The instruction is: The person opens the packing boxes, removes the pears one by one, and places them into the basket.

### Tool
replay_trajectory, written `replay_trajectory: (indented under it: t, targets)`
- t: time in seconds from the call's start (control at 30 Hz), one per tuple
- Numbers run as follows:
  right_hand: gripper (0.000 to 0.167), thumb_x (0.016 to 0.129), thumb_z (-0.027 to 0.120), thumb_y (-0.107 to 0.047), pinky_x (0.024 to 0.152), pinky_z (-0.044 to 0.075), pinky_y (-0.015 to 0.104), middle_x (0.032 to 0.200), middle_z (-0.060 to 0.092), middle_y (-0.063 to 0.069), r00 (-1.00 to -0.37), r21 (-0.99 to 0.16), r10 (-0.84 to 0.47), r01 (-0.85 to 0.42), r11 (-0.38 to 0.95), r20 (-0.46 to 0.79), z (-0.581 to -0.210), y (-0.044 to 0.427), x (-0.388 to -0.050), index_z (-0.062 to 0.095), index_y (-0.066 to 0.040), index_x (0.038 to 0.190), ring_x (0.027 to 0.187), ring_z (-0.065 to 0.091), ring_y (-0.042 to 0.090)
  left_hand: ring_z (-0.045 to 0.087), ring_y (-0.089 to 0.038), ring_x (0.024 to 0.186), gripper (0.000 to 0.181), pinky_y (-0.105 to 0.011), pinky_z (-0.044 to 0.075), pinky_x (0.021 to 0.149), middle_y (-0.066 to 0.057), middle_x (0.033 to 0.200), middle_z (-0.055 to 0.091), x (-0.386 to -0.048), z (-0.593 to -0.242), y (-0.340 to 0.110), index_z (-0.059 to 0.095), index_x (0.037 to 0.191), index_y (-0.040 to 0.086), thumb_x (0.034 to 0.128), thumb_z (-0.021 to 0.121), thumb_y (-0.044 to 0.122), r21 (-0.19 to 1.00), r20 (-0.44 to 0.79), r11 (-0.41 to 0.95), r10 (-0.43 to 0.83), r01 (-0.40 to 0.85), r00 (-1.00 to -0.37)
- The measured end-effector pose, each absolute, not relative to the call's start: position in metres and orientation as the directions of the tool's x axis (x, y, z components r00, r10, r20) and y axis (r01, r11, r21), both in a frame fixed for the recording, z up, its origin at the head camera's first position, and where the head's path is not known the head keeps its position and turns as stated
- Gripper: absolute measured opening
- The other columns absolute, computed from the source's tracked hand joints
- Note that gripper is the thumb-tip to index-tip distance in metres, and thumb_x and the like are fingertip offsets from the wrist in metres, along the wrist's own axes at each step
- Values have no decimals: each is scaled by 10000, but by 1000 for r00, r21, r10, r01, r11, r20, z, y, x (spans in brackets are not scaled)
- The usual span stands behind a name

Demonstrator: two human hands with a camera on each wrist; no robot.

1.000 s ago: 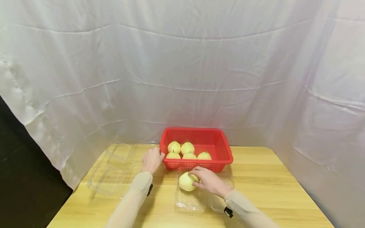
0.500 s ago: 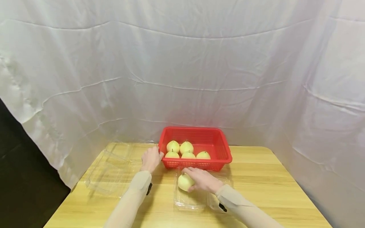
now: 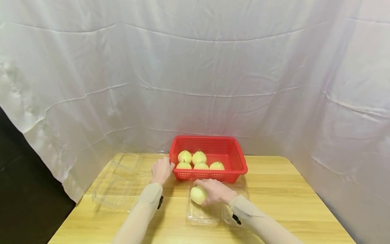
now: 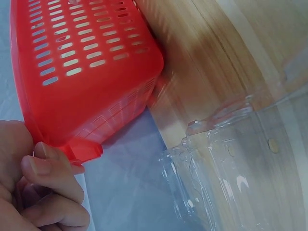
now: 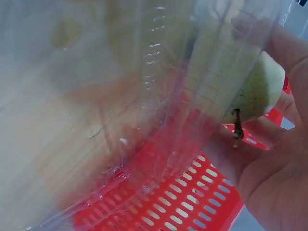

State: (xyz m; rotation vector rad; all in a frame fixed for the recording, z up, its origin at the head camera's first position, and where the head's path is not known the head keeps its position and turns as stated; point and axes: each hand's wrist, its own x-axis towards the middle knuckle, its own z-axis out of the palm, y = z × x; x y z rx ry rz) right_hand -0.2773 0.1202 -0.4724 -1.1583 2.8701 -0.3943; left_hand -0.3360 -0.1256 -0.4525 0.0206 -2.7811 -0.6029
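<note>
My left hand (image 3: 161, 170) grips the left rim of a red plastic basket (image 3: 226, 149); in the left wrist view its curled fingers (image 4: 55, 175) pinch the rim near a corner. Several pale yellow pears (image 3: 199, 157) lie in the basket. In front of it is a clear plastic clamshell box (image 3: 202, 218), its lid spread to the right. My right hand (image 3: 215, 191) holds another pear (image 3: 198, 195) at the box's far end, fingers and thumb curled round it. The right wrist view shows this pear's stem (image 5: 237, 126) through and beside a clear plastic wall.
More clear plastic boxes (image 3: 114, 188) stand on the left side of the wooden table (image 3: 280, 203). A pale cloth (image 3: 213, 67) hangs behind and at both sides. Dark fabric (image 3: 27, 186) shows at the far left.
My right hand has moved slightly left and covers more of the pear, its fingers wrapped farther round it. The left hand has kept its grip on the basket rim.
</note>
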Motion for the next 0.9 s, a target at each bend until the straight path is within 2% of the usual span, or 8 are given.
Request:
replay_trajectory:
  t: [0.2, 0.43, 0.57, 0.9]
  targets:
    - [716, 648, 859, -308, 867, 530, 422, 1214, 650, -2, -749, -249, -658, -654, 714, 80, -472, 126, -278, 540, -294, 1288, 1073, 626, 209, 528, -254, 583, 154, -360, 384, 464, -65, 653, 547, -336, -453, -126, 569, 743, 109, 874, 592, 187, 412, 274, 910, -84, 38, -958]
    - [745, 652, 847, -299, 913, 511, 447, 1281, 609, -17, -749, -237, -645, -661, 712, 150, -464, 137, -270, 547, -215, 1329, 1126, 589, 208, 528, -253, 578, 167, -361, 384, 456, -65, 640, 537, -335, -450, -126, 547, 721, 118, 870, 584, 183, 410, 277, 911, -80, 42, -957]
    - [748, 655, 845, -305, 886, 515, 456, 1284, 590, -1, -751, -258, -637, -659, 706, 174, -462, 143, -266, 545, -203, 1332, 1113, 579, 208, 534, -258, 587, 161, -364, 387, 468, -63, 646, 541, -336, -451, -127, 547, 721, 116, 870, 574, 172, 415, 267, 909, -83, 37, -960]
    - [694, 635, 843, -272, 837, 509, 399, 1240, 538, -1, -735, -319, -586, -677, 664, 340, -456, 154, -271, 580, -263, 1277, 1055, 542, 158, 544, -272, 588, 159, -386, 398, 471, -75, 651, 553, -337, -452, -127, 540, 715, 119, 860, 577, 174, 413, 277, 910, -86, 38, -957]
